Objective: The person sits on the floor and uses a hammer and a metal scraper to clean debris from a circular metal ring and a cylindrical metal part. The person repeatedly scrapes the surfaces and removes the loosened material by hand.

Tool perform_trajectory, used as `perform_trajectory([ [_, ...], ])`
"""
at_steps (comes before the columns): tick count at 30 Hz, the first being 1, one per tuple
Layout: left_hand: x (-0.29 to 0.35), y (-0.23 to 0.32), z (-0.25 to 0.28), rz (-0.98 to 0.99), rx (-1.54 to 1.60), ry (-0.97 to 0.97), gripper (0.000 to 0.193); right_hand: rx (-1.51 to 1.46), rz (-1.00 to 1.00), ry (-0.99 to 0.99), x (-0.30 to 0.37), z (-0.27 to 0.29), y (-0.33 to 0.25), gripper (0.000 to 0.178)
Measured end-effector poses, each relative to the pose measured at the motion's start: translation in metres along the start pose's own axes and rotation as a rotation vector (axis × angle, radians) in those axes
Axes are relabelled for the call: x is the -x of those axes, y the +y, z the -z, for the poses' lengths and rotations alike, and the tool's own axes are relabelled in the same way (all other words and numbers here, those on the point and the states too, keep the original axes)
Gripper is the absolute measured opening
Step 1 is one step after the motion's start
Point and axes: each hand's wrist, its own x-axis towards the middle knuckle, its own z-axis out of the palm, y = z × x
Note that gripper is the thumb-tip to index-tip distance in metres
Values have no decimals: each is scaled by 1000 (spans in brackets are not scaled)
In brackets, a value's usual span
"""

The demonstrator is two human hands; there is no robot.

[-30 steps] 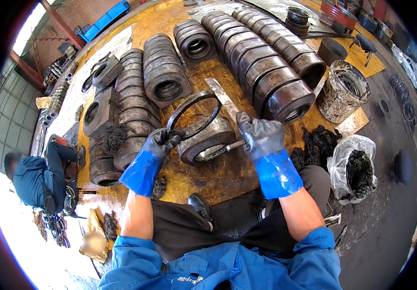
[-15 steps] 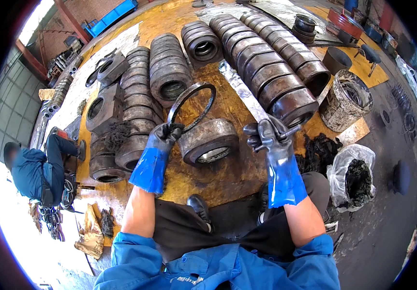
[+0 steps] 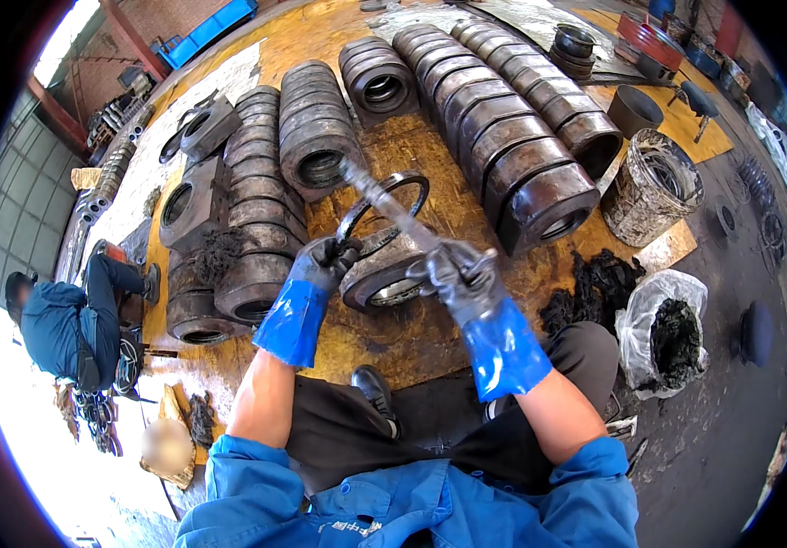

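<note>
My left hand (image 3: pixel 328 260), in a black and blue rubber glove, is closed around the lower left edge of a thin dark metal ring (image 3: pixel 424 194), held up at a tilt. My right hand (image 3: pixel 459 279), gloved alike, grips a long flat grey metal bar (image 3: pixel 392 205), blurred by motion. The bar points to the far left and crosses the ring in view; whether they touch I cannot tell. Below them on the yellow board lies a thick, heavy steel ring (image 3: pixel 362 279), partly hidden by the bar and my right hand.
Rows of heavy bored steel blocks (image 3: pixel 498 119) stretch away ahead. To the right stand a grimy bucket (image 3: pixel 640 196) and a plastic bag (image 3: pixel 631 333) of black scraps, beside black rags (image 3: pixel 585 292). A co-worker (image 3: pixel 65 329) sits at the left.
My right hand has swung left with the bar, bringing it across the ring. The ring in my left hand has shifted slightly right and lower.
</note>
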Motion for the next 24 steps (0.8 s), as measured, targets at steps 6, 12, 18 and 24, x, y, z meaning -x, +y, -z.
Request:
perform_trajectory([
  [6, -7, -15, 0, 51, 193, -67, 18, 49, 22, -127, -1, 0, 25, 43],
  [12, -7, -14, 11, -11, 267, -8, 20, -152, -155, 46, 7, 26, -7, 32],
  [18, -7, -6, 2, -81, 288, -55, 23, -464, -204, 76, -12, 29, 11, 27],
  [24, 1, -16, 0, -69, 309, -171, 26, -439, -135, 137, -14, 33, 6, 30],
])
